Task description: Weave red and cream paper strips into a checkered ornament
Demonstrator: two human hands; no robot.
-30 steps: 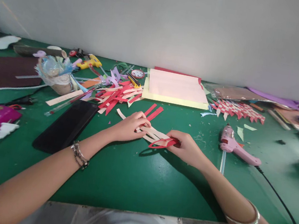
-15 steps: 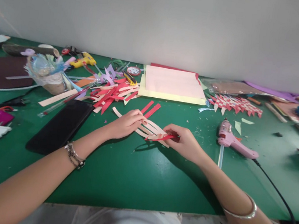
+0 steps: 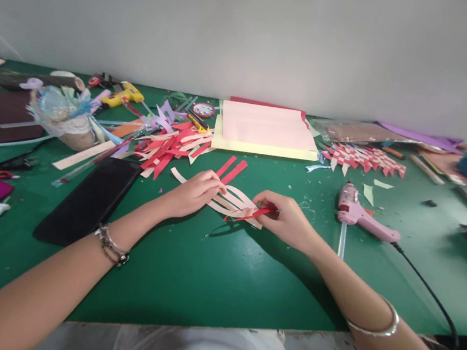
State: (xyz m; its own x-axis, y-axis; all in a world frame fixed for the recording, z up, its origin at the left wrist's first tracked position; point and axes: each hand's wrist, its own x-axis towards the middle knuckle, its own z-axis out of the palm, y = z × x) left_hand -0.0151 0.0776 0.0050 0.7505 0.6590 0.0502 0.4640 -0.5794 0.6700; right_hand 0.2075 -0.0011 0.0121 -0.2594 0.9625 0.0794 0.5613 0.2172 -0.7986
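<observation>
Pale pink paper strips (image 3: 232, 199) run side by side between my hands, bowed a little above the table. My left hand (image 3: 200, 192) is closed on their left ends. At the right ends, my right hand (image 3: 282, 215) pinches a red paper strip (image 3: 249, 215) that crosses the pale ones. Its fingertips also touch the pale strips; how the red one passes over or under them is too small to tell. Two more red strips (image 3: 233, 170) stick out beyond my left fingers. A shadow of the strips falls on the green table (image 3: 200, 286).
A pile of red and pale strips (image 3: 172, 146) lies behind my left hand. Stacked paper sheets (image 3: 264, 126) and woven red-white pieces (image 3: 364, 158) are at the back. A pink glue gun (image 3: 356, 212) with its cord lies right; a black phone (image 3: 88, 201) lies near my left forearm.
The view has shifted slightly, so the table things appear a little further left. Both hands keep their hold on the strips, with hardly any movement between them.
</observation>
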